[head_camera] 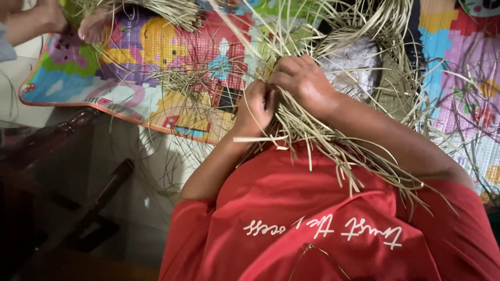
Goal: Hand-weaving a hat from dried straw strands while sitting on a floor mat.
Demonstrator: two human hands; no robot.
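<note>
1. I see the left hand [255,109] curled shut on a bunch of pale dried straw strands [307,130], fingers folded in tight with the knuckles facing up.
2. The right hand [302,80] is just above and beside the left one, touching it, its fingers also pinched down on the same strands where they cross.
3. The strands lie across my lap, over the red shirt [312,218]; their loose ends spill down the shirt front and fan out to the right.
4. Farther up, the strands run into a half-woven straw piece [385,62] that curves round a grey-white bundle [351,65]; I cannot tell what that bundle is.
5. One flat strip [255,139] sticks out level just under the left hand, pointing left.
6. Everything sits on a colourful play mat [156,57] with cartoon pictures, spread on the floor.
7. More loose straw [192,83] lies scattered on the mat to the left of my hands.
8. At the top left, another person's foot [96,26] rests on the mat beside another heap of straw [172,10].
9. Dark wooden furniture [47,145] stands at the left edge, off the mat, over a pale floor [151,171].
</note>
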